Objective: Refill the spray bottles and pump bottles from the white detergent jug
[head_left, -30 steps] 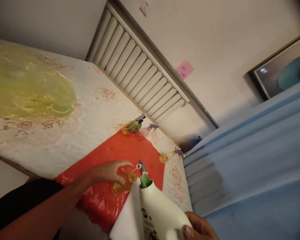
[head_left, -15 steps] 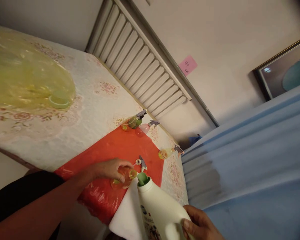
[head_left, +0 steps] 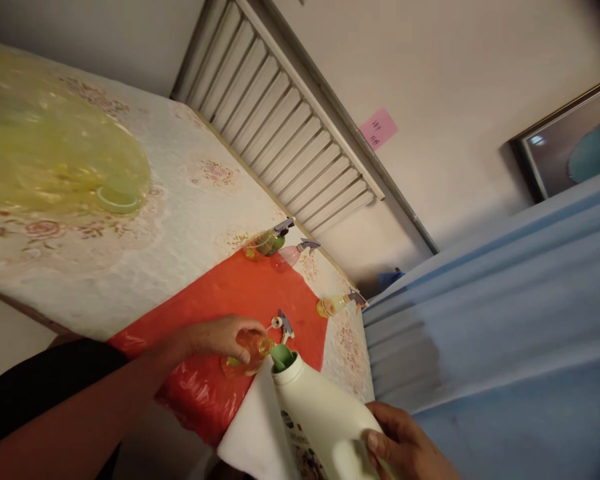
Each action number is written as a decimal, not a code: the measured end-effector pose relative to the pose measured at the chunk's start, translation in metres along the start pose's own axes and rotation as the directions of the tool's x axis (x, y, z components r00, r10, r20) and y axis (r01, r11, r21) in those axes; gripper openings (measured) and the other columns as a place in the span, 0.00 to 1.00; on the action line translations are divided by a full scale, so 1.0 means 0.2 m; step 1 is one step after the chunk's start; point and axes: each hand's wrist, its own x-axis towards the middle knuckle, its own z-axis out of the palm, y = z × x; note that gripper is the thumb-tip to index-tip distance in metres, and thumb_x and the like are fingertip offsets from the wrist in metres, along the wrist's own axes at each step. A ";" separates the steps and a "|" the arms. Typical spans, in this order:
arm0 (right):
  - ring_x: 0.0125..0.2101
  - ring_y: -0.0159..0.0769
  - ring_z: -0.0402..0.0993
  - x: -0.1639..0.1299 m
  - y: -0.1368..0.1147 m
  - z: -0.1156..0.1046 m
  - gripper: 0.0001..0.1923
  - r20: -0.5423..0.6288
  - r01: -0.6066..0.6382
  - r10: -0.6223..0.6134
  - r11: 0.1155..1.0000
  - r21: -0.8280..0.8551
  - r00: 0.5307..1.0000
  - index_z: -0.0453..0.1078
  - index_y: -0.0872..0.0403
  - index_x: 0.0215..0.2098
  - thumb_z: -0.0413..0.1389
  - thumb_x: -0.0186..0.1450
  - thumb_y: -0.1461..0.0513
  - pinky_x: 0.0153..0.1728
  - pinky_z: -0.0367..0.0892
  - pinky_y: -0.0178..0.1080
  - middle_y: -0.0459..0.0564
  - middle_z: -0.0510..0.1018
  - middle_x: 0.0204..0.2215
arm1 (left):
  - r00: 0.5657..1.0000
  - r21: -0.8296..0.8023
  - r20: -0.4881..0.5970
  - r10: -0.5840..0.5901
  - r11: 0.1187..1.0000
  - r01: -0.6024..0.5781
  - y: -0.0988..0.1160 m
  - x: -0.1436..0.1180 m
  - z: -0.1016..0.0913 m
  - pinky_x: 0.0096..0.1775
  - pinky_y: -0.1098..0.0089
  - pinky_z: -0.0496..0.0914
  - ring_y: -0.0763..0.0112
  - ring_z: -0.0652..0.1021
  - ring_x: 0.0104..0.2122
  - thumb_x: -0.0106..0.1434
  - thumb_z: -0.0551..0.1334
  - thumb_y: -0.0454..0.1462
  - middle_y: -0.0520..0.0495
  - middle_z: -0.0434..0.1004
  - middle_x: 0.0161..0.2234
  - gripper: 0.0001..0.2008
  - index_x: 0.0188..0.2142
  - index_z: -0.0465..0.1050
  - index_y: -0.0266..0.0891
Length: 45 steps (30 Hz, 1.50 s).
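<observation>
My left hand (head_left: 233, 339) is closed round a clear spray bottle body (head_left: 247, 360) whose mouth is uncapped; it rests on a red plastic sheet (head_left: 260, 290). A large cream jug (head_left: 325, 413) is tilted in my right hand (head_left: 405, 440), its neck pointing at the bottle. The green pouring spout (head_left: 281, 358) of the jug lies close to the bottle's mouth; no stream of liquid can be made out. Beyond them, the loose trigger sprayer head (head_left: 284, 325) lies on the red sheet.
Three spray bottles with triggers stand near the wall: a green one (head_left: 271, 241), a pink one (head_left: 293, 255) and a yellowish one (head_left: 337, 305). A yellow plastic bag (head_left: 60, 147) lies on the flowered tablecloth (head_left: 180, 233). A radiator (head_left: 285, 113) and blue curtain (head_left: 505, 320) border the table.
The jug has shifted slightly left and up, bringing its spout nearer to the bottle's mouth. My left hand and the bottle have stayed in place.
</observation>
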 end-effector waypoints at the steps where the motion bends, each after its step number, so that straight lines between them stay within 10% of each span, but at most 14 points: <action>1: 0.17 0.25 0.59 0.00 0.00 0.00 0.29 -0.005 -0.002 0.002 1.000 -0.009 1.000 0.68 0.56 0.29 0.58 0.56 0.38 0.19 0.52 0.30 0.41 0.66 0.18 | 1.000 0.005 0.005 0.001 1.000 -0.001 0.00 0.00 0.00 0.54 0.66 0.67 0.57 0.74 0.53 0.47 0.66 0.36 0.53 0.78 0.52 0.30 0.52 0.73 0.46; 45: 0.16 0.24 0.60 0.02 -0.07 -0.08 0.27 0.049 0.007 -0.002 0.994 -0.105 0.999 0.70 0.58 0.31 0.58 0.59 0.41 0.19 0.53 0.29 0.41 0.68 0.18 | 0.999 0.045 0.034 -0.042 0.998 0.041 0.04 0.00 -0.02 0.55 0.64 0.66 0.56 0.73 0.55 0.47 0.66 0.37 0.50 0.77 0.54 0.30 0.53 0.72 0.42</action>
